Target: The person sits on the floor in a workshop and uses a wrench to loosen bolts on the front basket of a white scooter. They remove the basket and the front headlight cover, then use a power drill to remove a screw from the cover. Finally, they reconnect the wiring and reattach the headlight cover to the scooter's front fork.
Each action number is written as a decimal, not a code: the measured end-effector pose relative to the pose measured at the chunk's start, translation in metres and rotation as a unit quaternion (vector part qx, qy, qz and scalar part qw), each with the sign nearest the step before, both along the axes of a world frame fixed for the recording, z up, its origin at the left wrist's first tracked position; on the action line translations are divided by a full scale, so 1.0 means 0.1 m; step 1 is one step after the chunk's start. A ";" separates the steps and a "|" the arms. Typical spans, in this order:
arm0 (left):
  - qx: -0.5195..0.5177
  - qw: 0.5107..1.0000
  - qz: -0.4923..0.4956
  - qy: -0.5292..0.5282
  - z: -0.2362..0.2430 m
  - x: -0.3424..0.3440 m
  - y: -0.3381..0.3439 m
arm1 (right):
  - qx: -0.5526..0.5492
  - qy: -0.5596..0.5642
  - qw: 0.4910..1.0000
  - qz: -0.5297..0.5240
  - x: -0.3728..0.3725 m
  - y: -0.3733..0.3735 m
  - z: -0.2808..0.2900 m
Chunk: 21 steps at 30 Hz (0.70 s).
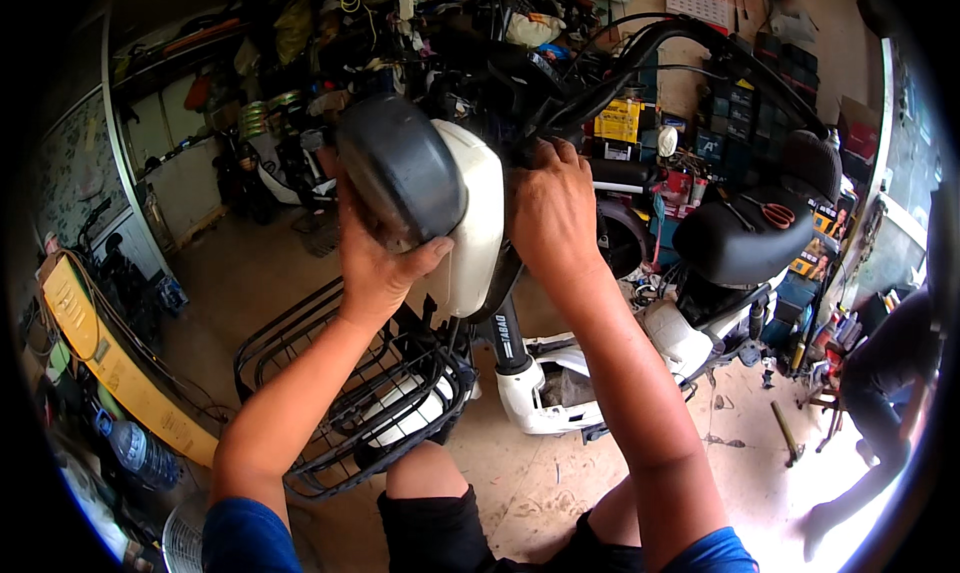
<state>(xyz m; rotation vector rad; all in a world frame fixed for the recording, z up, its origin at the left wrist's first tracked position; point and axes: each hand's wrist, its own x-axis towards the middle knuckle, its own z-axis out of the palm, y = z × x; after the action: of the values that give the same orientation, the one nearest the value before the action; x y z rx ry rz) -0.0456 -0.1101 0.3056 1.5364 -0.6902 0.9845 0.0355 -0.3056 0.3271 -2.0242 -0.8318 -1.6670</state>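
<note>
A white electric scooter (525, 398) stands before me, its front toward my left. My left hand (375, 268) cups the dark headlight (400, 163) from below, with the thumb against its lower right side. The headlight sits in a white front cover (474, 233). Behind that cover, my right hand (553, 208) is closed, fingers curled near the base of the handlebar (640, 58). What those fingers hold is hidden by the hand. A black wire basket (340, 373) lies under my left forearm.
Red-handled scissors (777, 215) and another slim tool lie on the black seat (740, 238). A hammer (786, 431) lies on the floor at right, near another person's leg (880, 383). Stacked boxes (725, 123) and cluttered shelves line the back. A yellow panel (120, 358) leans at left.
</note>
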 end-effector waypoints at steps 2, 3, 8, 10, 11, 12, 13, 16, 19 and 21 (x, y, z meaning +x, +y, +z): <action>-0.018 1.000 -0.006 -0.002 -0.02 0.10 -0.06 | -0.066 0.075 0.995 0.006 -0.07 -0.09 0.02; -0.012 1.000 -0.002 -0.003 -0.03 0.14 -0.05 | -0.070 0.080 0.994 0.015 -0.06 -0.11 0.01; 0.029 0.998 0.053 -0.008 -0.03 0.17 -0.08 | -0.105 0.113 0.981 0.119 0.02 -0.27 -0.02; 0.056 0.995 0.082 -0.010 -0.04 0.19 -0.09 | -0.100 0.094 0.981 0.134 0.10 -0.31 -0.02; 0.066 0.993 0.093 -0.014 -0.05 0.22 -0.11 | -0.075 0.184 0.963 0.184 0.09 -0.39 0.03; 0.078 0.991 0.110 -0.018 -0.05 0.21 -0.09 | -0.048 0.270 0.931 0.239 0.03 -0.46 0.13; 0.088 0.988 0.124 -0.024 -0.04 0.20 -0.07 | -0.009 0.280 0.925 0.256 -0.04 -0.47 0.17; 0.103 0.983 0.151 -0.026 -0.04 0.17 -0.04 | 0.068 0.317 0.912 0.251 -0.16 -0.47 0.23; 0.100 0.983 0.157 -0.010 -0.01 0.18 -0.10 | 0.137 0.331 0.893 0.271 -0.08 -0.46 0.19; 0.123 0.975 0.184 -0.014 0.03 0.15 -0.07 | 0.163 0.358 0.866 0.307 0.02 -0.45 0.14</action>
<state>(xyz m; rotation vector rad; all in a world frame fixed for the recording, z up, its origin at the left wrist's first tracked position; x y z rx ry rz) -0.0304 -0.1168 0.3082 1.9179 -0.5725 1.2310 0.0372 -0.3506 0.3408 -1.6763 -0.7317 -0.5737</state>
